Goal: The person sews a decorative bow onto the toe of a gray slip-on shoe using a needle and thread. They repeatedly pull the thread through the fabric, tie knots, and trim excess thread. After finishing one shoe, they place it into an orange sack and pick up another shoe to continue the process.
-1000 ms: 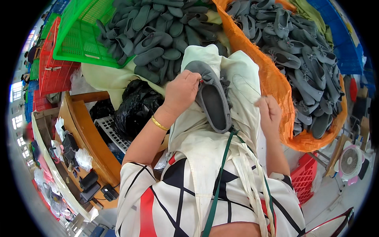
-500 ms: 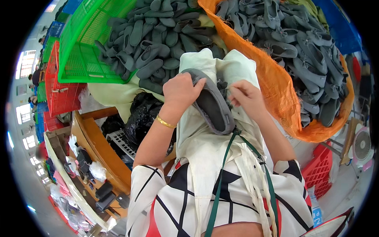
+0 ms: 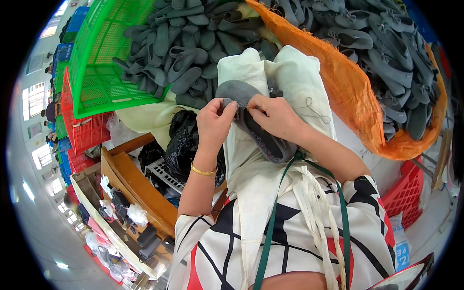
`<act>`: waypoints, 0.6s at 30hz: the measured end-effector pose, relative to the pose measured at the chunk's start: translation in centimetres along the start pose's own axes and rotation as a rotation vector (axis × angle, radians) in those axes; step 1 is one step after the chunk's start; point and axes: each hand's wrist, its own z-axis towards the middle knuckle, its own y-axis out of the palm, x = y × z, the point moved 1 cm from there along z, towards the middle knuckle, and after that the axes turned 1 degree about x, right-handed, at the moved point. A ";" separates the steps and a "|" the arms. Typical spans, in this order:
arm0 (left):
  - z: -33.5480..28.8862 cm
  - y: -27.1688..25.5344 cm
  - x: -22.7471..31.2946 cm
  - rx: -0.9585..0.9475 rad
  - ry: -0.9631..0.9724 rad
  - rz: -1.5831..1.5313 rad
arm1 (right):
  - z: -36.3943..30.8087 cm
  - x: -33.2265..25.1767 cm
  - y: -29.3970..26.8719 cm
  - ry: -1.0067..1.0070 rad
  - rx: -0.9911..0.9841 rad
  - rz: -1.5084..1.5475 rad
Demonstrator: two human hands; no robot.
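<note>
Both hands pinch one grey shoe upper, left hand and right hand fingertips together at its edge over cream cloth; beyond, green crate and orange sack hold grey uppers; wrists bent inward.

The shoe upper is dark grey, on cream cloth. The crate is bright green, the sack orange. The sleeves are white, black and red.
</note>
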 end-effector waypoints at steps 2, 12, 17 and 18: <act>0.1 0.1 -0.1 -0.013 0.004 -0.017 | 0.1 0.2 0.0 -0.016 0.006 -0.015; 0.4 -0.2 -1.0 -0.048 0.053 -0.012 | 1.1 0.4 -0.5 -0.022 -0.087 -0.111; 0.6 -0.6 -1.2 -0.085 0.060 -0.018 | 1.3 0.4 -0.3 0.012 -0.115 -0.069; 0.6 -0.7 -1.0 -0.097 0.036 -0.035 | 1.2 0.7 -0.1 -0.001 -0.104 -0.067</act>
